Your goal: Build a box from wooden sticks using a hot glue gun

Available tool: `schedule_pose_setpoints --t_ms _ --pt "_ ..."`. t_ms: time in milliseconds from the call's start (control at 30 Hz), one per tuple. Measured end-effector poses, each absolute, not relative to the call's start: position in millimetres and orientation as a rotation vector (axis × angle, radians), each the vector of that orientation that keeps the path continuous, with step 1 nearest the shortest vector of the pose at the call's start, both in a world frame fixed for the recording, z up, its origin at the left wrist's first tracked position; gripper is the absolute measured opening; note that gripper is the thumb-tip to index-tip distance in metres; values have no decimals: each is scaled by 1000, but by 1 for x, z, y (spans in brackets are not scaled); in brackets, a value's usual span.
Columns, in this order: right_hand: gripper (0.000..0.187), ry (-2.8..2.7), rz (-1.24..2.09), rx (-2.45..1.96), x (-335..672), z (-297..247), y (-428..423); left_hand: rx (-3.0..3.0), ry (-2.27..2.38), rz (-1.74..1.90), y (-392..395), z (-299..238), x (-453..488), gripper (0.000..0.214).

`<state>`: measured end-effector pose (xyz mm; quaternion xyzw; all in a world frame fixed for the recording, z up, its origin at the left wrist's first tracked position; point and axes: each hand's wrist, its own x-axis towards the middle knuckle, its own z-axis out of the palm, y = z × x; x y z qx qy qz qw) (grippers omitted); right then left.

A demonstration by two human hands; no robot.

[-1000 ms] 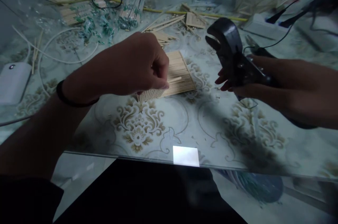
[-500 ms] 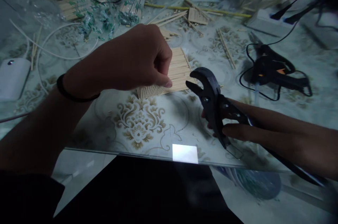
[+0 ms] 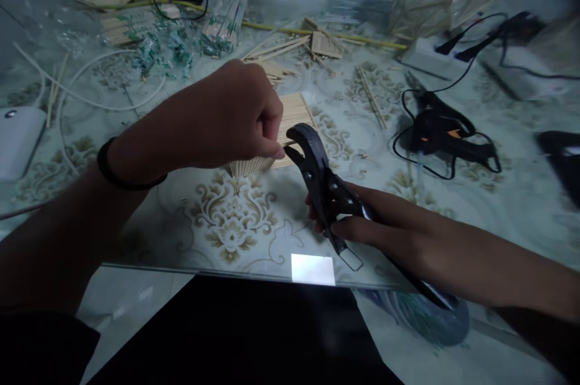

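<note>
My left hand [image 3: 226, 116] is closed in a pinch above the near part of a slatted panel of thin wooden sticks [image 3: 294, 110]. Whatever sits between its thumb and finger is too small or hidden to make out. My right hand [image 3: 385, 228] grips dark pruning shears [image 3: 319, 176] with a curved hooked jaw and a wire loop at one handle's end. The jaws are parted, their tips right by my left thumb tip; whether they touch it I cannot tell. My left hand covers part of the panel.
A black glue gun [image 3: 446, 134] with its cord lies on the right, near a white power strip [image 3: 432, 58]. Loose sticks [image 3: 371, 98], plastic-wrapped stick bundles [image 3: 225, 22] and crumpled wrappers [image 3: 165, 52] lie farther back. A white device [image 3: 20, 143] is at left.
My right hand has brought the shears left, from apart to right beside my left thumb. My left hand keeps its pinch over the panel. The whole view has shifted slightly.
</note>
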<state>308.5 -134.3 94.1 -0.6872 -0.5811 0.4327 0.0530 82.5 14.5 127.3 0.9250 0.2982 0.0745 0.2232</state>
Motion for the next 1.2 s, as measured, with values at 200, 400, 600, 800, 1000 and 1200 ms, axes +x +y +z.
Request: schedule_pose_setpoints --t_ms 200,400,600,800,1000,1200 --pt "38 -1707 1525 -2002 291 98 -123 2581 899 174 17 123 85 19" --pt "26 -1696 1440 -1895 278 90 -121 2589 950 149 14 123 86 22" --pt "18 -1799 1249 -1845 268 83 -120 2606 972 154 12 123 88 23" --pt "29 -1796 1171 -1917 262 82 -121 2606 937 221 12 121 88 27" --pt "38 -1729 1150 -1963 259 77 -122 2593 920 212 11 122 87 25" --pt "40 -1571 1104 -1953 253 69 -124 2600 929 189 12 123 86 25"
